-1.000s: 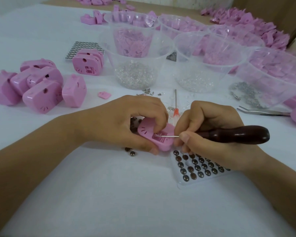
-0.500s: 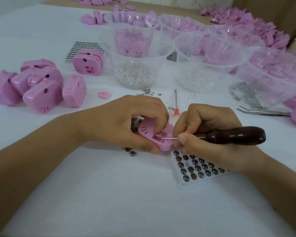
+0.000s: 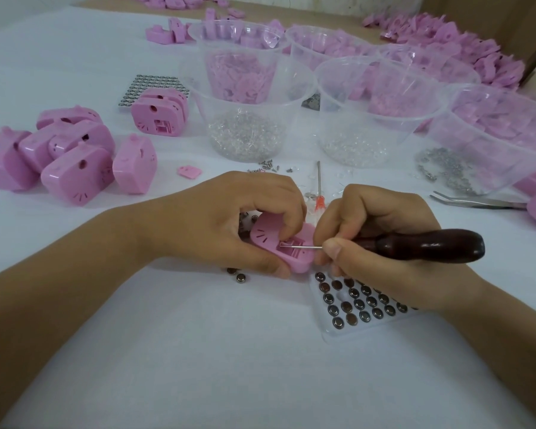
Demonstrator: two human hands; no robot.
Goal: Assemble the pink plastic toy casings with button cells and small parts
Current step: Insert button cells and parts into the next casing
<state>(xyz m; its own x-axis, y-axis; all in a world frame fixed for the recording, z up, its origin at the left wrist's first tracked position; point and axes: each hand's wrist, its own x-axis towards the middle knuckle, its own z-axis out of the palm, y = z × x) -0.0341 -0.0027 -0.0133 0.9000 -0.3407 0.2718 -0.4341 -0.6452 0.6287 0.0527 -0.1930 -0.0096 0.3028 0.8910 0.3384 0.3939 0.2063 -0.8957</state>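
My left hand (image 3: 229,221) grips a pink toy casing (image 3: 268,236) on the white table, fingers curled over its top and thumb under its near edge. My right hand (image 3: 381,239) holds a dark wooden-handled awl (image 3: 424,244); its thin metal tip points left into the casing's small rectangular recess. Under my right wrist lies a clear tray of button cells (image 3: 358,303). Two loose button cells (image 3: 237,275) sit just in front of my left hand.
A pile of pink casings (image 3: 65,156) lies at the left, another casing (image 3: 157,114) behind it. Clear plastic bowls (image 3: 251,97) with beads, pink parts and metal bits line the back. Tweezers (image 3: 474,201) lie at the right, a small orange-handled screwdriver (image 3: 319,187) behind my hands.
The awl has shifted slightly left and its tip has gone a little deeper into the casing's recess. My left hand has kept its hold on the casing.
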